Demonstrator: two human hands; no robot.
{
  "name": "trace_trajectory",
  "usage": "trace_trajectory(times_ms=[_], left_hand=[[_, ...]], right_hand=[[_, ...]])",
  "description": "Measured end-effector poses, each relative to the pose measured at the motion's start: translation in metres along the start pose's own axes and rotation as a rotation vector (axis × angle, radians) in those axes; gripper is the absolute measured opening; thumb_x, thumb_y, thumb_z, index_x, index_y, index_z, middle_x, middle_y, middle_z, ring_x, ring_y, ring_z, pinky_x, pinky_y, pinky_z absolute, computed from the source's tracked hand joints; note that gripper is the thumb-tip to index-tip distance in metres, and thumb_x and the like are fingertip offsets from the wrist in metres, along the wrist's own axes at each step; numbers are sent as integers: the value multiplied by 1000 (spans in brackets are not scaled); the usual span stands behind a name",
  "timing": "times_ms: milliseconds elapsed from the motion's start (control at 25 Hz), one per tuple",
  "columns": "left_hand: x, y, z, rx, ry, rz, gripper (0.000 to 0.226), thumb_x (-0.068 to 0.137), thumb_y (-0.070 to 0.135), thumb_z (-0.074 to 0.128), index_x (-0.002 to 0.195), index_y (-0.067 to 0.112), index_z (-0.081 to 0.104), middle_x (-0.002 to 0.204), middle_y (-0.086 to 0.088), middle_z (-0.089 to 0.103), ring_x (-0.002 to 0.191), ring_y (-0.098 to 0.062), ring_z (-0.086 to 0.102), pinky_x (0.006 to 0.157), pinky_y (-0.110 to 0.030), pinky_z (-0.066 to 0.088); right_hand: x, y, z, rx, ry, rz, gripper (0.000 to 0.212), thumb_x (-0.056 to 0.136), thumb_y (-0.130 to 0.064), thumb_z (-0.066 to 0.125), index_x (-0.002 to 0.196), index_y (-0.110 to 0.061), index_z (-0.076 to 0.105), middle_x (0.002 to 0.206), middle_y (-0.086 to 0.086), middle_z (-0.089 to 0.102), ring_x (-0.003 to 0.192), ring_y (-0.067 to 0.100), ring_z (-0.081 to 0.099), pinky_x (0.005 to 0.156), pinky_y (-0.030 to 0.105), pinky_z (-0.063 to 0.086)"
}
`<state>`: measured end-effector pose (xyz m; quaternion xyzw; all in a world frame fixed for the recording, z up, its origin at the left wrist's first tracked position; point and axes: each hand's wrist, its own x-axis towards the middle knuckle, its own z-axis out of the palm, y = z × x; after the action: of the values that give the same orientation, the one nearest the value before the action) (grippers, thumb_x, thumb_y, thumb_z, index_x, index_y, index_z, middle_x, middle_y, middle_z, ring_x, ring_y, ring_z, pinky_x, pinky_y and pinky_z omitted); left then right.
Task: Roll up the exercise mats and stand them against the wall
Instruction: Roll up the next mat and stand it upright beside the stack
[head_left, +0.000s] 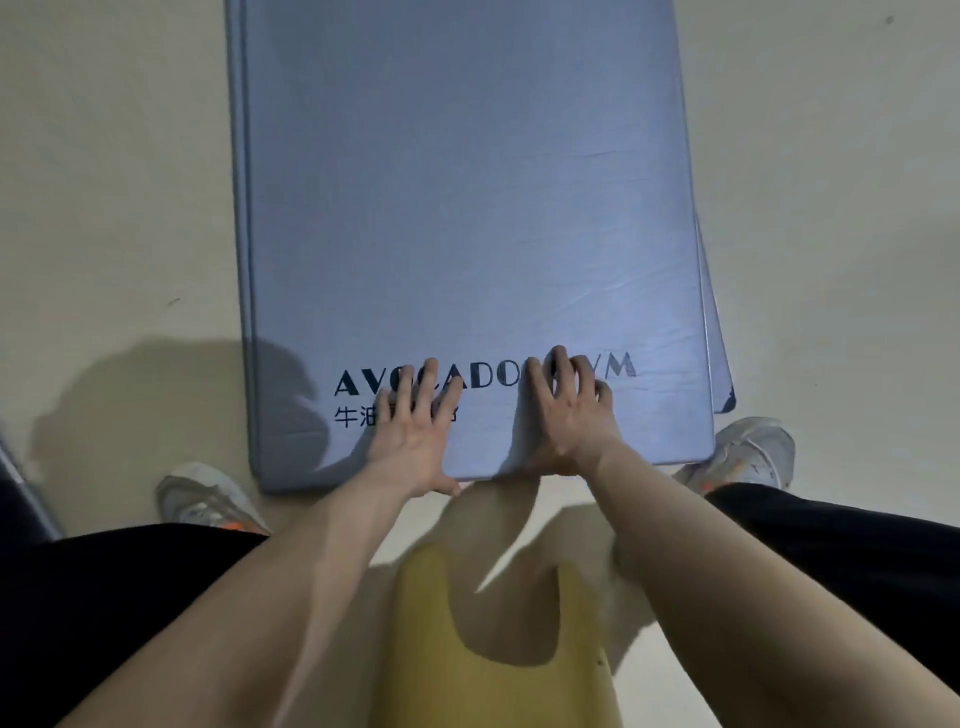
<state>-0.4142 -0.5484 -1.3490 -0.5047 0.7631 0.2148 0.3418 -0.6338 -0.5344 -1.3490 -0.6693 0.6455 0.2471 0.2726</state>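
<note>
A blue-grey exercise mat (467, 208) lies flat on the floor and stretches away from me, with black lettering near its close end. A second mat (723, 358) of the same colour lies under it; only its right edge and corner show. My left hand (415, 431) lies on the top mat's near edge, fingers spread over the lettering, thumb at the rim. My right hand (569, 415) grips the same near edge, fingers curled on top and thumb tucked below.
Pale floor (104, 208) surrounds the mats. My two white shoes (208, 499) (748, 452) stand either side of the mat's near end. A dark metal object (21, 499) juts in at the left edge.
</note>
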Motion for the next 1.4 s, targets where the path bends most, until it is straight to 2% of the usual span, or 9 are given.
trace_trajectory(times_ms=[160,360,440,560,760,880,1040,1200,1400], left_hand=[[-7,-4,-13,70,-30,57,142,66,68,80,159,21,-16,164,-17,-29,152,-46,-17,123,-58,14],[-17,-35,-77,-278,-248,144,91,67,57,85,149,37,48,167,1,21,150,-29,30,115,-37,33],[-21,-45,-101,-580,-291,110,45,72,46,88,113,33,76,125,10,70,116,-20,63,97,-28,45],[-21,-51,-108,-629,-82,76,4,85,33,79,83,30,78,88,6,77,86,-15,69,85,-32,55],[-20,-47,-89,-301,566,-116,13,95,36,68,95,24,64,90,2,61,88,-29,61,68,-37,44],[-5,-34,-66,-123,839,-65,25,81,19,84,79,12,61,75,-7,56,60,-31,56,47,-32,28],[8,-30,-47,-124,855,-36,32,66,18,93,87,15,68,82,-3,63,71,-26,62,46,-31,38],[2,-41,-9,-40,597,40,84,62,48,90,133,13,62,139,-4,61,125,-31,55,110,-47,43],[18,-48,-16,-126,471,-36,75,70,48,87,136,27,57,136,-8,55,123,-33,53,102,-47,47]], right_hand=[[-12,2,4,-177,32,-73,127,63,-46,86,154,-20,1,160,22,1,146,46,9,113,51,34],[-12,14,-71,-34,-298,-124,84,63,-53,87,138,-34,56,145,2,42,132,30,47,101,42,52],[-19,21,-93,90,-311,-101,40,71,-45,84,107,-35,72,119,-6,65,115,23,62,90,32,52],[-26,26,-104,237,-85,-82,10,83,-38,75,91,-33,70,98,-7,70,101,25,67,77,31,49],[-8,7,-117,-6,406,-22,23,99,-37,64,115,-22,65,116,6,65,105,31,59,83,39,42],[5,0,-98,-136,414,26,25,106,-33,51,117,-18,67,115,7,60,107,31,54,84,39,38],[9,7,-65,-60,422,57,35,103,-42,49,110,-13,69,108,8,63,101,34,56,83,44,43],[2,17,-22,-148,350,-32,72,85,-45,71,143,-7,54,138,11,59,131,36,51,119,54,25],[23,19,-36,-136,233,-67,61,98,-27,52,155,-18,36,145,2,48,138,29,42,122,47,20]])
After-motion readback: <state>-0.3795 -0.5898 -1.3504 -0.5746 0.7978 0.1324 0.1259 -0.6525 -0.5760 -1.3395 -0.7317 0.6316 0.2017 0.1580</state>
